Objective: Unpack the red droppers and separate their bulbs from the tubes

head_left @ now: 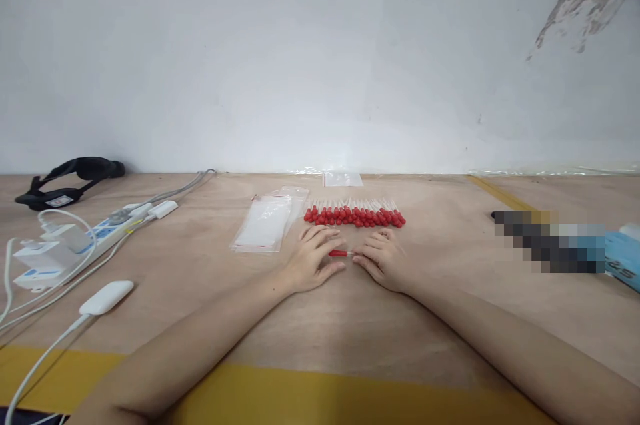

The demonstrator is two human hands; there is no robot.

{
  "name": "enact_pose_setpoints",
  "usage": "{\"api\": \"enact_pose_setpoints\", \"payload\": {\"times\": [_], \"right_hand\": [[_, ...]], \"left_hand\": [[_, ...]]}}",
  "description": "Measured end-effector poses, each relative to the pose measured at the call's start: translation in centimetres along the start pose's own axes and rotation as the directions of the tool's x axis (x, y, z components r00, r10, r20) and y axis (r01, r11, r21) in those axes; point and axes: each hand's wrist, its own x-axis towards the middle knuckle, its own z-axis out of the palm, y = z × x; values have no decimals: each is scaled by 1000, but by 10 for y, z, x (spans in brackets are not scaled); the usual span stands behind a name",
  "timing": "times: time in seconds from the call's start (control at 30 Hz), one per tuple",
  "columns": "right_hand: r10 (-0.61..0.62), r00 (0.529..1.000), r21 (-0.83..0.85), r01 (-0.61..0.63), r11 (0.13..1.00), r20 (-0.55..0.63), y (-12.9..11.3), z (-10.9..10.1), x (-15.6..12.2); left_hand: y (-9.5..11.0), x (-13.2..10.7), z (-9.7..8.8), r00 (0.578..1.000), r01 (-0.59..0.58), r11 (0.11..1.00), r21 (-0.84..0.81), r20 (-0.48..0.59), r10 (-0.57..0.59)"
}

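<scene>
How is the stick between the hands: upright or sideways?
Sideways: the stick runs from the left hand toward the right hand, red part leftward.

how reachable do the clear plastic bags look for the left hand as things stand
Likely yes: the clear plastic bags lie close by, beyond the left hand and to its left, with nothing visible between. Its fingers are at the small red-ended stick, though.

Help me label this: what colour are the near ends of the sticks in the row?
The near ends are red, best seen in the head view.
</scene>
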Motion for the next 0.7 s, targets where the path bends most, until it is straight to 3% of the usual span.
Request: {"api": "enact_pose_setpoints", "payload": {"times": [0.17, 0.33, 0.7], "right_hand": [[-68, 998, -1, 68, 998, -6, -9, 1, 2], [-112, 993, 18, 113, 993, -25, -11, 4, 1], [-178, 982, -32, 176, 984, -57, -14, 0, -2]], "left_hand": [[1, 2, 4, 997, -74, 995, 61, 3, 74], [5, 0, -2, 993, -93, 992, 79, 80, 87], [6, -1, -7, 988, -89, 995, 52, 131, 82]]}}
